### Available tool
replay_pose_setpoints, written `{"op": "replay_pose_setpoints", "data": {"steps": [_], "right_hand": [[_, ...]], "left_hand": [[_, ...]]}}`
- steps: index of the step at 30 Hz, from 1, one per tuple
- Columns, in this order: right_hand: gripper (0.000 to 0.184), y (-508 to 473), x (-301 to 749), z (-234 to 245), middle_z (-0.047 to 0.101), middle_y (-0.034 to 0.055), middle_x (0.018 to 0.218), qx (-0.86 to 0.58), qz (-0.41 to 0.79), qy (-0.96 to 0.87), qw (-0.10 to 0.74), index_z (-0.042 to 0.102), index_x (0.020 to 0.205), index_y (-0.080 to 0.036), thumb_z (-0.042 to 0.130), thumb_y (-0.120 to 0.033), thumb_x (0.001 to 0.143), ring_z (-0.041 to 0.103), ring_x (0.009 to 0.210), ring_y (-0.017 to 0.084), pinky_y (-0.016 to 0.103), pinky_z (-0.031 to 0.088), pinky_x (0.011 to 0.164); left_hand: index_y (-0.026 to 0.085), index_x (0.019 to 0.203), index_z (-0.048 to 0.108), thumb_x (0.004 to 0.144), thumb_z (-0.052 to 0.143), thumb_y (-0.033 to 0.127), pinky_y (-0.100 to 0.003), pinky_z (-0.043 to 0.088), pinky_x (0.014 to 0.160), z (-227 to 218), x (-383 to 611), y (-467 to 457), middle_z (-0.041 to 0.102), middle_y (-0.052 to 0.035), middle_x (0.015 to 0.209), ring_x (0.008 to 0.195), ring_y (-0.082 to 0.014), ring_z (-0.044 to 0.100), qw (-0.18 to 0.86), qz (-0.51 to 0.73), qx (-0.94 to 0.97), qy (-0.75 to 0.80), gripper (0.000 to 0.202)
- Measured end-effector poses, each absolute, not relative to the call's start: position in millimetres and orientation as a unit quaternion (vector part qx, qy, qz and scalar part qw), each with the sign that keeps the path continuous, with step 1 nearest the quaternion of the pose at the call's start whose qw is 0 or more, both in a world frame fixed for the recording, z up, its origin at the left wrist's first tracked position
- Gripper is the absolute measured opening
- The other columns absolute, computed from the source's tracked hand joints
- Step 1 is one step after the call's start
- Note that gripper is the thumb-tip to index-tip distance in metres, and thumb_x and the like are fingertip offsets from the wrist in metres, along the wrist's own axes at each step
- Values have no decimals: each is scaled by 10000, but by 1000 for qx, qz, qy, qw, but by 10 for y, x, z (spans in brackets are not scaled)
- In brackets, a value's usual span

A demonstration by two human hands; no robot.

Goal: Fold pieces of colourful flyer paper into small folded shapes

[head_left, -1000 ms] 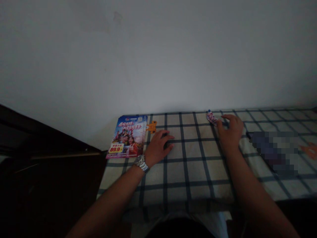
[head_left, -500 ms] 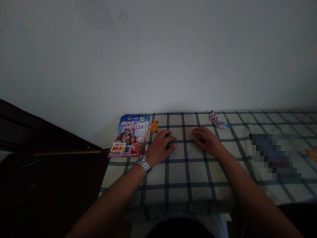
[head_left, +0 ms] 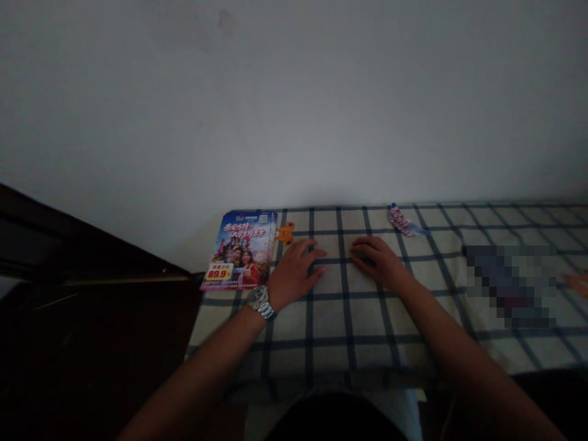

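My left hand, with a metal wristwatch on its wrist, rests on the checked tablecloth. Its fingers are apart and hold nothing. Just left of it lies a stack of printed flyers, blue at the top and pink at the bottom. A brown bear figure on the cloth shows beside the stack, above my left hand. Across a gap to the right, my right hand lies on the cloth, its fingers slightly bent and apart, with nothing in them.
Beyond my right hand lies a small crumpled piece of printed paper. Farther right a dark item is blurred into blocks, with an orange shape at the frame edge. A pale wall rises behind the table. Dark furniture stands left.
My right hand has shifted slightly left, and my left wrist has moved a little left. The flyers and the crumpled paper lie as before.
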State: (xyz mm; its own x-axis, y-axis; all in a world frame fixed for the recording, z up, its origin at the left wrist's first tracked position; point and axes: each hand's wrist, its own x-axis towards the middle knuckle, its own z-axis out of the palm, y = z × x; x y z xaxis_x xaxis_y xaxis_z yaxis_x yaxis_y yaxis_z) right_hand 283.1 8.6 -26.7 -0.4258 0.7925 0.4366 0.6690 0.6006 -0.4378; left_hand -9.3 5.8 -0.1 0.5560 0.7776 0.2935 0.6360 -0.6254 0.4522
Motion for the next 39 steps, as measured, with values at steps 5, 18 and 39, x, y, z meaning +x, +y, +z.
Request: {"op": "replay_pose_setpoints", "data": {"steps": [5, 18, 39], "right_hand": [[205, 86, 2836, -247, 665, 105, 1216, -442, 104, -836, 310, 697, 1152, -273, 646, -283, 953, 627, 1146, 300, 513, 542, 984], [202, 115, 2880, -264, 679, 93, 1210, -449, 136, -824, 318, 716, 1136, -283, 648, -322, 950, 640, 1138, 303, 524, 547, 991], [196, 99, 2871, -231, 683, 90, 1203, -456, 136, -822, 313, 718, 1129, -282, 624, -323, 963, 645, 1135, 295, 522, 540, 1002]], "left_hand": [[281, 1307, 603, 1011, 576, 336, -482, 458, 1149, 254, -291, -31, 539, -65, 1418, 1327, -253, 524, 148, 234, 881, 385, 302], [282, 1314, 597, 1021, 521, 400, -576, 425, 1165, 376, -1430, -350, 589, -68, 1395, 1324, -291, 541, 115, 217, 840, 484, 326], [280, 1375, 543, 1009, 512, 445, -537, 444, 1167, 80, -1801, -376, 480, -72, 1538, 1407, -300, 494, 101, 144, 850, 497, 403]]}}
